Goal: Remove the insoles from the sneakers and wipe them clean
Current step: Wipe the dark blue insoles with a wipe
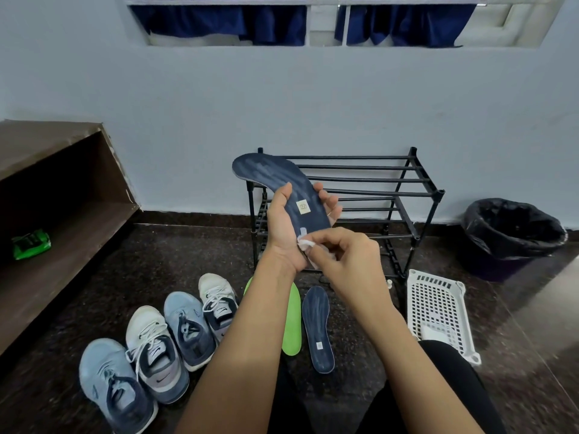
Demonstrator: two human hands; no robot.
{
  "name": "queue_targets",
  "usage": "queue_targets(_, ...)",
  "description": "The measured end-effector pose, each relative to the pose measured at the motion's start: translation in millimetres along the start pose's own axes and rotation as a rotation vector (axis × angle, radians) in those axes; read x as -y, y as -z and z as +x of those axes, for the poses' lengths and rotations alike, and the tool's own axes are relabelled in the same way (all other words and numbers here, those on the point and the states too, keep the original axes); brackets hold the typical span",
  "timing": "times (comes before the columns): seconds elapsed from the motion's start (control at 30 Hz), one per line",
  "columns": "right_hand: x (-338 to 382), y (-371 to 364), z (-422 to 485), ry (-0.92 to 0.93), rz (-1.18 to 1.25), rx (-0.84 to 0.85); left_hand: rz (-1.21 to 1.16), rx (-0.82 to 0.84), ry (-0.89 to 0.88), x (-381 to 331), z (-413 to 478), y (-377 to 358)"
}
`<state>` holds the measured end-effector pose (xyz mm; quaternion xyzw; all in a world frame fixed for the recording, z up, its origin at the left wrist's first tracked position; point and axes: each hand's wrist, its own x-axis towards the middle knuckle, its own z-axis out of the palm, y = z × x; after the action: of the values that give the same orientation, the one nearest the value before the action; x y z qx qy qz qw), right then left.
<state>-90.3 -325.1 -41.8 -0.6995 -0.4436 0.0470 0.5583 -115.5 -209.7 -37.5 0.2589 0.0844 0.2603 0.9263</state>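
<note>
- Four lace-up fabric sneakers (pixel 185 330), two pale blue and two white and grey, stand side by side on the dark speckled floor (pixel 188 245). From this angle I cannot tell whether any of them has an insole inside.
- Three insoles are out in plain view. A bright green foam insole (pixel 291 321) and a navy patterned insole (pixel 318 330) lie just beside each other on the floor, near the sneakers and partly behind the forearms.
- A second navy insole with a small square label (pixel 269 170) is held up in front of the black metal shoe rack (pixel 376 180), its toe end pointing up and left.
- The left hand (pixel 280 223) is wrapped round this insole's narrow middle, thumb on one edge and fingers on the other.
- The right hand (pixel 347 258) pinches a small white wipe (pixel 304 244) against the heel end, so the hands are close together there.
- Removal looks nearly or fully done, and wiping of the raised insole seems to be at its heel, with most of its length left.
- Whether the two on the floor are already clean cannot be told.
- No fourth insole is clearly seen. The green sliver left of the forearm may be it or the same one.
</note>
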Motion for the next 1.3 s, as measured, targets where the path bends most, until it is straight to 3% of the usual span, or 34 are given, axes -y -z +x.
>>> queue_targets(0.33, -3, -10, 15, 0.032, 0.045, -0.243, 0.106, -0.002, 0.066, 13, 0, -4)
queue_targets(0.6, -2, 2, 1, -0.02, -0.013, 0.007, 0.029, -0.021, -0.015, -2, 3, -4)
queue_targets(0.9, -1, -13, 19, 0.095, 0.066, -0.295, 0.129, -0.06, 0.054, 17, -2, -5)
queue_targets(1.17, 0, -4, 1, 0.048, 0.017, -0.044, 0.016, -0.025, 0.004, -2, -2, -3)
queue_targets(1.3, 2, -6, 3, 0.061, 0.015, -0.094, 0.054, -0.037, 0.008, 0, 1, -3)
